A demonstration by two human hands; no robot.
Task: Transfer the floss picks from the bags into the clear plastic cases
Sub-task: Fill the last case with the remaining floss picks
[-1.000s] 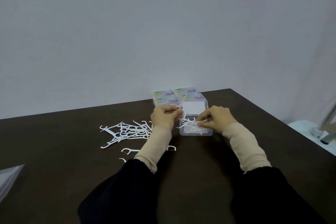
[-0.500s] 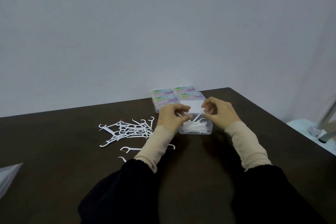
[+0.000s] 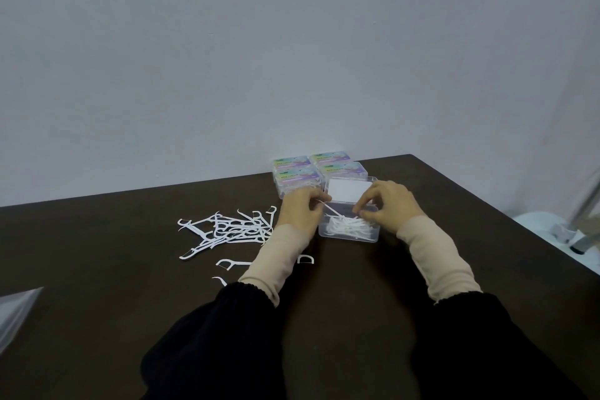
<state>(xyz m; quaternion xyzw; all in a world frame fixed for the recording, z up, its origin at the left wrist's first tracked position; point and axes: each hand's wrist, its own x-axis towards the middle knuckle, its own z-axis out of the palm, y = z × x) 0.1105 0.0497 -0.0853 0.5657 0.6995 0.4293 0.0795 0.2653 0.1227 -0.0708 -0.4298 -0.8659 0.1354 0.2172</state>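
A dark table carries everything. At its far edge, by the wall, four closed cases sit in a two-by-two block; their lids bear pastel labels, but the print is too small to read. Just in front of them stands the open case, lid tipped back, its long axis running left to right, a bundle of picks lying along that axis inside. Both hands meet over it. The left hand sits at its left end, fingers curled, pinching the end of one pick that slants down into the case. The right hand sits at the right end, fingertips pressing into the bundle; whether they pinch anything I cannot tell. The loose pile lies left of the case, beside the left wrist, so the left hand is the nearer one for the next pick-up. A clear bag pokes in at the far left edge.
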